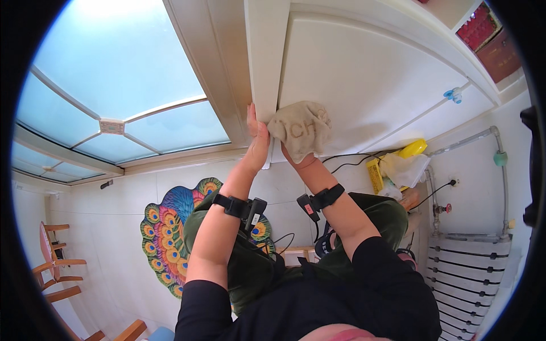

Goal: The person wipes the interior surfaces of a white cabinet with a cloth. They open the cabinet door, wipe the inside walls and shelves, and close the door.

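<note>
A beige cloth (300,128) with dark lettering lies against the lower part of a white panelled cabinet front (362,81). My right hand (298,157) presses it there; the cloth covers nearly all of the fingers, so only the wrist and heel of the hand show. To its left, my left hand (258,143) rests along the edge of a white upright board (266,64), fingers pointing up and no object in the palm. A strap with a small black device sits on each forearm.
A frosted glass door (115,76) stands left of the board. On the right are a yellow basket (375,177) with plastic bags, black cables, grey pipes (463,143) and a radiator (467,268). A peacock-patterned mat (166,238) and wooden chairs (59,260) lie to the left.
</note>
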{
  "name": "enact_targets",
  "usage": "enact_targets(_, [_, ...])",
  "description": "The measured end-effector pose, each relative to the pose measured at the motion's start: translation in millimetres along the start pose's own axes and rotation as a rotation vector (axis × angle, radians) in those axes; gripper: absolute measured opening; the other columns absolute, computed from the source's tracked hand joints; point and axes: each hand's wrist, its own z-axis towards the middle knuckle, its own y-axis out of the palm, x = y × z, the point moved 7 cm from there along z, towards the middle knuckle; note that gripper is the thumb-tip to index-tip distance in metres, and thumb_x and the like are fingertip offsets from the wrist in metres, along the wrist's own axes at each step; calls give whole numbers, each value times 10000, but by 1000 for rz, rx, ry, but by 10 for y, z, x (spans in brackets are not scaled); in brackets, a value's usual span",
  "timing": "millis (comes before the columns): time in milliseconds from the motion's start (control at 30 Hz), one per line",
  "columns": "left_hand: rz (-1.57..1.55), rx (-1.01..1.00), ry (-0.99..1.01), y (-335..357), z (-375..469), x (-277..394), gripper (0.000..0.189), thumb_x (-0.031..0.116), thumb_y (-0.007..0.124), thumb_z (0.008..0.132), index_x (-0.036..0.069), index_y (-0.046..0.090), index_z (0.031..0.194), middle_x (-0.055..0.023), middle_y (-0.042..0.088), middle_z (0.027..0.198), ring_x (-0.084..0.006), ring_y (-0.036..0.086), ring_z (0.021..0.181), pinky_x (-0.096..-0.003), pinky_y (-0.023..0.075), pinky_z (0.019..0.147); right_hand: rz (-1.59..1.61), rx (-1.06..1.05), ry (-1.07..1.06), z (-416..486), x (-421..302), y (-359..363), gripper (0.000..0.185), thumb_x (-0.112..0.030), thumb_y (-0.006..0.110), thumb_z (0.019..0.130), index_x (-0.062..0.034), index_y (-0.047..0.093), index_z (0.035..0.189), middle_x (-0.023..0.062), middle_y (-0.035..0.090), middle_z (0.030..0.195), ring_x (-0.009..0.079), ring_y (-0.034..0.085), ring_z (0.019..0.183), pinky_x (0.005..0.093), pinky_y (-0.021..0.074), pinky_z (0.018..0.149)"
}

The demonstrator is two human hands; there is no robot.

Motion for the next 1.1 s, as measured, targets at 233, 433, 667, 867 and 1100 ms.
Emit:
enact_targets(233, [428, 63, 104, -79, -35, -227, 712, 459, 209, 1007, -35, -38, 1456, -178, -83, 1535, -299, -114, 1422, -398, -17, 1144, -37, 169, -112, 554, -194, -402, 321, -163, 679, 803, -77, 613, 1106, 114, 607, 1080, 313, 569, 1017, 429, 452, 897])
enact_targets(433, [420, 96, 71, -84, -63, -228, 691, 432, 225, 1011, -32, -24, 1458, -182, -65, 1535, -305, -81, 1425, -394, -10, 1144, 72, 268, -5, 1109, -400, -658, 328, -134, 669, 831, -55, 608, 1143, 113, 618, 1103, 302, 580, 1018, 404, 463, 876])
enact_targets(667, [469, 137, 104, -42, -21, -127, 726, 467, 232, 999, -38, -17, 1457, -201, -29, 1531, -316, -43, 1426, -399, 9, 1141, -49, 338, -72, 914, -423, -515, 269, -167, 652, 846, -55, 619, 1088, 87, 620, 1049, 262, 584, 979, 381, 468, 845])
enact_targets(867, [405, 148, 104, -118, -33, -321, 718, 466, 245, 998, -28, 2, 1460, -177, 17, 1529, -292, -8, 1422, -392, 29, 1140, -387, 13, -192, 49, -138, 103, 276, -211, 655, 810, -69, 582, 1036, 77, 578, 1018, 262, 544, 963, 372, 442, 855])
enact_targets(1100, [27, 496, -127, -596, 390, -1320, 753, 514, 364, 957, -55, 202, 1423, -228, 269, 1446, -329, 226, 1366, -393, 172, 1112, -139, -253, 5, -563, 48, -121, 254, -167, 668, 738, -125, 631, 986, 69, 620, 980, 266, 565, 1007, 420, 448, 881])
